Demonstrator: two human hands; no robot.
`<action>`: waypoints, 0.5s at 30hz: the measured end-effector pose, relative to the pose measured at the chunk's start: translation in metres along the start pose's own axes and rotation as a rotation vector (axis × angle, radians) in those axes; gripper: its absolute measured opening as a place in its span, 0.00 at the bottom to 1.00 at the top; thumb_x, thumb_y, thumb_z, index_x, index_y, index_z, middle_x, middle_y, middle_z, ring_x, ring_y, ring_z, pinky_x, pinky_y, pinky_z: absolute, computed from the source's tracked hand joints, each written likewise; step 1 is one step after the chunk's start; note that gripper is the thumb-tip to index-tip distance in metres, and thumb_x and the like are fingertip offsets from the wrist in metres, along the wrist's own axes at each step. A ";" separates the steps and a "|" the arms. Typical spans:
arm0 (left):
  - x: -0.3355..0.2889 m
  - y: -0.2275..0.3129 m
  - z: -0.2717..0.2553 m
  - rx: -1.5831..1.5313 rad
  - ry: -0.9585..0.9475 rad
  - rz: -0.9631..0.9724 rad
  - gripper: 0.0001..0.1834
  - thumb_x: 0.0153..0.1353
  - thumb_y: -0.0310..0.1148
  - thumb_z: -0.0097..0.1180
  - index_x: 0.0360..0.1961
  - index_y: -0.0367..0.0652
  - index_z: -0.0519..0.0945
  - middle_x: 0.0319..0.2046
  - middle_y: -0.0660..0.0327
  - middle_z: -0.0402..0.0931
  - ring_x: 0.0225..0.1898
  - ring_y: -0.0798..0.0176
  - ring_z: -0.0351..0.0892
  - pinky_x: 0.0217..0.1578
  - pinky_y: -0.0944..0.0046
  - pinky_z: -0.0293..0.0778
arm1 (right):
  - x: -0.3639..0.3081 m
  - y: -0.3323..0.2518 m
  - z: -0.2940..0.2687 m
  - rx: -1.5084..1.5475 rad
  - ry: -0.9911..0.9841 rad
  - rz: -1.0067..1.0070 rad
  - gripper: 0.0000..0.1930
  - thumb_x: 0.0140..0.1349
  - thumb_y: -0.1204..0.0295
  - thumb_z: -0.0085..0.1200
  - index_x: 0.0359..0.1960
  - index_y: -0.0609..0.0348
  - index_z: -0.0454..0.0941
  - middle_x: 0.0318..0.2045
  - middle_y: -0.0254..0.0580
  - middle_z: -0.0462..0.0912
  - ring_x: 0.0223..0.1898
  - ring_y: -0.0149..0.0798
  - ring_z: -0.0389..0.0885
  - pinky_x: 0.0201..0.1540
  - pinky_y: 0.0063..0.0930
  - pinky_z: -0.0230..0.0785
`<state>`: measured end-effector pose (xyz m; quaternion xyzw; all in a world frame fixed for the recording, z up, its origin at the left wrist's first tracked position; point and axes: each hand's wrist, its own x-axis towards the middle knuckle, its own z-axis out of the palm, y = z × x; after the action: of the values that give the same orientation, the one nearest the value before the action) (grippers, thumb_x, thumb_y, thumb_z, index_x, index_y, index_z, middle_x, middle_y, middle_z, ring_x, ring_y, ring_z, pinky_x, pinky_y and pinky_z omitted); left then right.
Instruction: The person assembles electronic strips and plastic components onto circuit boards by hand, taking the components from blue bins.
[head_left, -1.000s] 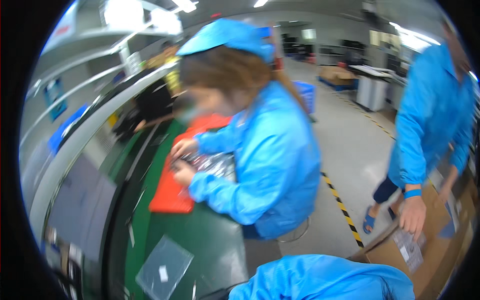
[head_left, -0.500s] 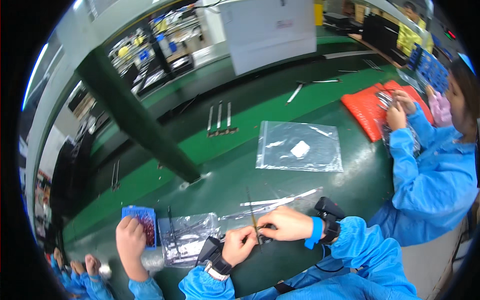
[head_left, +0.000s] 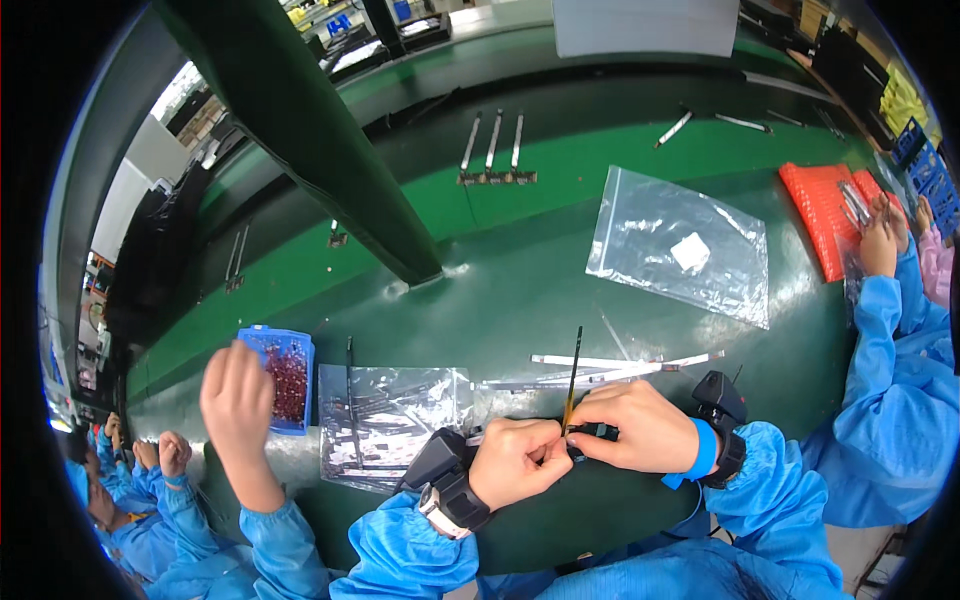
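Note:
My left hand [head_left: 518, 462] and my right hand [head_left: 637, 425] meet over the near part of the green table. Between their pinched fingertips stands a thin dark strip with an amber section [head_left: 577, 367], its long end pointing away from me. A small black piece shows under my right fingers; its kind cannot be made out. Just beyond my hands lie several loose white and silver strips [head_left: 625, 369]. Left of my left hand, a clear plastic bag [head_left: 397, 430] holds many similar strips, and one dark strip [head_left: 351, 400] lies across it.
A co-worker's hand [head_left: 238, 400] hovers beside a blue tray [head_left: 312, 395] of small dark red parts. A flat clear zip bag [head_left: 660, 220] lies farther off. Red bubble wrap [head_left: 815, 210] is at the right by another worker. A dark green post [head_left: 330, 160] rises from the table.
The whole view has shifted, so the table's things sit higher and mostly farther right. My hands keep their pinch on the strip, which still points away from me.

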<state>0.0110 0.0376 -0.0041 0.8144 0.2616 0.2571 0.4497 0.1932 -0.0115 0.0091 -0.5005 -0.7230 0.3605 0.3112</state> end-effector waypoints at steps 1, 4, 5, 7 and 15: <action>0.000 0.000 0.001 -0.006 -0.010 -0.013 0.10 0.44 0.23 0.55 0.13 0.37 0.67 0.09 0.59 0.62 0.09 0.64 0.64 0.13 0.66 0.60 | 0.000 -0.002 0.000 -0.038 0.014 -0.013 0.07 0.49 0.71 0.56 0.27 0.63 0.77 0.21 0.46 0.76 0.25 0.48 0.75 0.31 0.34 0.67; 0.001 0.001 0.005 0.026 0.021 -0.005 0.10 0.43 0.22 0.55 0.13 0.37 0.66 0.09 0.58 0.62 0.09 0.62 0.64 0.13 0.65 0.61 | -0.003 -0.005 0.001 -0.088 0.048 -0.009 0.06 0.48 0.72 0.56 0.25 0.62 0.77 0.20 0.45 0.76 0.25 0.47 0.75 0.34 0.36 0.66; 0.001 0.001 0.006 0.041 0.026 0.018 0.10 0.43 0.21 0.55 0.13 0.37 0.66 0.09 0.59 0.63 0.09 0.61 0.65 0.13 0.65 0.62 | -0.004 -0.006 0.001 -0.108 0.068 -0.004 0.05 0.48 0.72 0.56 0.24 0.61 0.77 0.19 0.44 0.76 0.26 0.47 0.76 0.35 0.36 0.66; 0.000 0.001 0.006 0.052 0.027 0.031 0.10 0.42 0.21 0.55 0.13 0.38 0.66 0.10 0.59 0.63 0.10 0.59 0.66 0.13 0.64 0.63 | -0.005 -0.009 0.001 -0.114 0.063 0.016 0.04 0.47 0.73 0.55 0.24 0.61 0.76 0.20 0.43 0.76 0.26 0.46 0.75 0.37 0.36 0.66; -0.002 0.002 0.009 0.137 0.070 0.099 0.10 0.42 0.20 0.55 0.13 0.38 0.65 0.10 0.59 0.63 0.10 0.59 0.67 0.13 0.64 0.63 | -0.009 -0.009 0.011 -0.163 0.173 -0.039 0.03 0.46 0.75 0.54 0.23 0.62 0.76 0.19 0.44 0.75 0.26 0.46 0.75 0.38 0.35 0.65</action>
<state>0.0161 0.0298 -0.0070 0.8456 0.2537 0.2889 0.3704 0.1829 -0.0249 0.0101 -0.5391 -0.7301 0.2498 0.3376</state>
